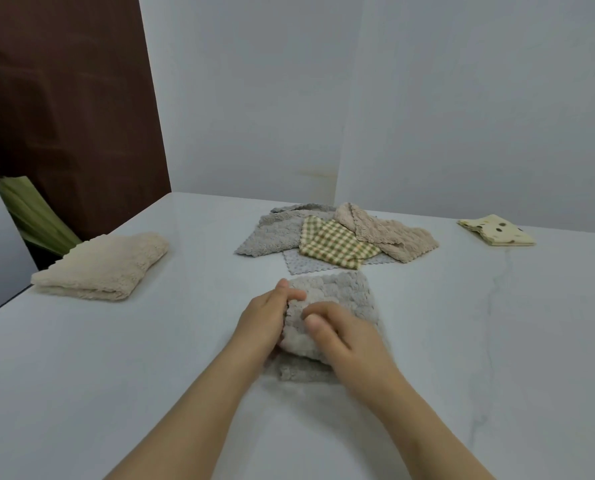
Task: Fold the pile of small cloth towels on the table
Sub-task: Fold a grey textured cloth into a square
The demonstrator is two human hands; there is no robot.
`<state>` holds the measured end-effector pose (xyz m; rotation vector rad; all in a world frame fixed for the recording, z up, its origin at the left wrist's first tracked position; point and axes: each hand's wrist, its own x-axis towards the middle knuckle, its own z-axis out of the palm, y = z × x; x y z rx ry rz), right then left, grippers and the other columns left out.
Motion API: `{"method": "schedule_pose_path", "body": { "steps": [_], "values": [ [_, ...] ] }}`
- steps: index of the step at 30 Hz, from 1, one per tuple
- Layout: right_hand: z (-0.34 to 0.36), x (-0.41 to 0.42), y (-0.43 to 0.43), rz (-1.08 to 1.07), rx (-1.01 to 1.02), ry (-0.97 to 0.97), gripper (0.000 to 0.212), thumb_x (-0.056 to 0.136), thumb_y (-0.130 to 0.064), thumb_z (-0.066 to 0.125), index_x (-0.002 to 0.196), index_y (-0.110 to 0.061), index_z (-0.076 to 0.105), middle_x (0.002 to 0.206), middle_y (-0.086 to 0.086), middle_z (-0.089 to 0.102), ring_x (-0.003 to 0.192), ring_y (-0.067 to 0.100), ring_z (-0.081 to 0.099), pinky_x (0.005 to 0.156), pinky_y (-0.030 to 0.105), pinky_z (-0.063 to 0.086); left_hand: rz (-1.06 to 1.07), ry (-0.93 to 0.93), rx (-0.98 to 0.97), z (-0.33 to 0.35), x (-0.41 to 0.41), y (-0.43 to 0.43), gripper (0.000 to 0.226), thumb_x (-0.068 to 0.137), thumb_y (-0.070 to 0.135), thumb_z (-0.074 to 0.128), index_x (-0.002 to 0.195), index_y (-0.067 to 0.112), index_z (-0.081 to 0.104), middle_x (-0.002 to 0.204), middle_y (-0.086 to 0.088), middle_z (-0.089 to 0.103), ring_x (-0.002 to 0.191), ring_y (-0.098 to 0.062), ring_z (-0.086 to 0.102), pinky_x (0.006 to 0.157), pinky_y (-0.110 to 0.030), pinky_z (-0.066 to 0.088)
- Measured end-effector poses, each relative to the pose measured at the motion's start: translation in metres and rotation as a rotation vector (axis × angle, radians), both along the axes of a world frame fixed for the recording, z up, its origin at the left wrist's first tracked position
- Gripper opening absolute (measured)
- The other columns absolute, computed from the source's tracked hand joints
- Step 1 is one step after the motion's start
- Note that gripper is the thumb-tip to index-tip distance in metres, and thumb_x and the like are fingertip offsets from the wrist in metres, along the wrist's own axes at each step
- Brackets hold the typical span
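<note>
Your left hand and right hand grip grey towel at its left fold; pile just past far edge, beige towel well left

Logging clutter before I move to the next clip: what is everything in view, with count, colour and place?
part-folded grey fluffy towel: 1, grey, near centre, under both hands
loose grey fluffy towel: at least 1, grey, left of the pile
checked woven cloth: 1, green and cream, on top of the pile
loose beige fluffy towel: 1, beige, right of the pile
thin dotted cloth: 1, pale grey, bottom of the pile
folded beige fluffy towel: 1, beige, left edge of the table
folded spotted cloth: 1, pale yellow, far right
marbled table: 1, white
flat panel: 1, dark brown, rear left
unidentified ribbed object: 1, green, beside the panel
left hand: grips the part-folded towel's left edge
right hand: fingers curled on the same towel
</note>
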<state>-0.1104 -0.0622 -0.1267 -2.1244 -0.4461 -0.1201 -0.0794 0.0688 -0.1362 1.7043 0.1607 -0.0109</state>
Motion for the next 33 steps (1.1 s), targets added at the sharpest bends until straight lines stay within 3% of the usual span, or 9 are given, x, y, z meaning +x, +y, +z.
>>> {"method": "schedule_pose_path", "body": {
  "steps": [1,3,6,9,12,15,18,29,33],
  "values": [
    [0.002,0.000,-0.004,-0.041,0.040,-0.051,0.033,0.078,-0.060,0.038,0.086,-0.037,0.060,0.079,-0.016,0.064,0.084,-0.005,0.056,0.068,0.010,0.041,0.014,-0.005,0.027,0.000,0.000,0.000,0.046,0.096,0.048,0.030,0.079,0.033,0.071,0.108,0.009,0.059,0.101,-0.014,0.057,0.096,-0.037,0.045],
    [0.001,0.004,-0.017,-0.171,-0.019,-0.205,0.053,0.080,-0.058,0.028,0.089,-0.024,0.068,0.081,-0.009,0.068,0.083,0.005,0.058,0.073,0.018,0.041,0.040,-0.032,0.134,0.003,-0.003,0.000,0.046,0.097,0.048,0.027,0.083,0.032,0.068,0.098,0.014,0.055,0.101,-0.010,0.051,0.095,-0.030,0.039],
    [-0.006,0.014,-0.036,-0.216,-0.330,-0.184,0.037,0.088,-0.045,0.040,0.100,-0.023,0.066,0.097,-0.011,0.065,0.098,0.008,0.057,0.091,0.031,0.042,-0.052,-0.055,0.369,0.005,-0.007,0.004,0.025,0.095,0.042,0.039,0.086,0.036,0.062,0.083,0.013,0.053,0.085,-0.009,0.050,0.074,-0.025,0.039],
    [-0.009,0.018,-0.047,-0.193,-0.390,-0.090,0.017,0.087,-0.027,0.052,0.094,-0.023,0.066,0.094,-0.013,0.063,0.096,0.008,0.055,0.096,0.036,0.041,-0.178,-0.058,0.735,0.003,-0.009,0.008,0.015,0.085,0.044,0.056,0.100,0.042,0.058,0.097,0.008,0.039,0.099,-0.009,0.037,0.086,-0.022,0.033],
    [-0.003,0.017,-0.045,-0.289,-0.313,-0.199,0.036,0.078,-0.033,0.040,0.102,-0.024,0.065,0.111,-0.010,0.063,0.112,0.011,0.053,0.103,0.038,0.036,-0.090,-0.229,0.740,0.002,-0.010,0.002,0.028,0.085,0.042,0.057,0.114,0.038,0.056,0.110,0.009,0.034,0.115,-0.011,0.029,0.099,-0.023,0.025],
    [-0.004,0.016,-0.035,-0.220,-0.456,-0.128,0.061,0.081,-0.049,0.022,0.137,-0.034,0.038,0.152,-0.015,0.025,0.143,0.010,0.010,0.112,0.031,0.010,-0.150,-0.326,0.871,-0.005,-0.009,-0.010,0.040,0.094,0.040,0.042,0.134,0.036,0.043,0.149,0.007,0.020,0.142,-0.013,0.006,0.116,-0.031,0.009],
    [-0.013,0.020,-0.032,-0.130,-0.610,-0.005,0.055,0.094,-0.053,0.019,0.146,-0.036,0.013,0.156,-0.016,0.000,0.144,0.009,-0.008,0.114,0.031,-0.001,-0.300,-0.206,1.042,-0.015,-0.006,-0.013,0.049,0.099,0.042,0.025,0.146,0.035,0.016,0.157,0.013,-0.005,0.144,-0.012,-0.014,0.117,-0.038,-0.006],
    [-0.022,0.027,-0.036,-0.138,-0.656,0.144,0.052,0.099,-0.042,0.022,0.147,-0.026,0.017,0.157,-0.011,0.006,0.145,0.011,-0.003,0.116,0.037,0.000,-0.323,-0.124,1.142,-0.016,-0.004,-0.017,0.049,0.099,0.041,0.020,0.147,0.032,0.013,0.157,0.013,0.003,0.145,-0.011,-0.006,0.118,-0.044,-0.001],
    [-0.025,0.022,-0.038,-0.189,-0.489,0.072,0.049,0.097,-0.039,0.031,0.144,-0.026,0.027,0.155,-0.010,0.017,0.144,0.011,0.008,0.115,0.032,0.008,-0.229,-0.195,1.125,-0.019,-0.008,-0.017,0.050,0.097,0.045,0.025,0.145,0.034,0.017,0.156,0.010,0.010,0.145,-0.011,0.003,0.117,-0.039,0.006]
  ]
}}
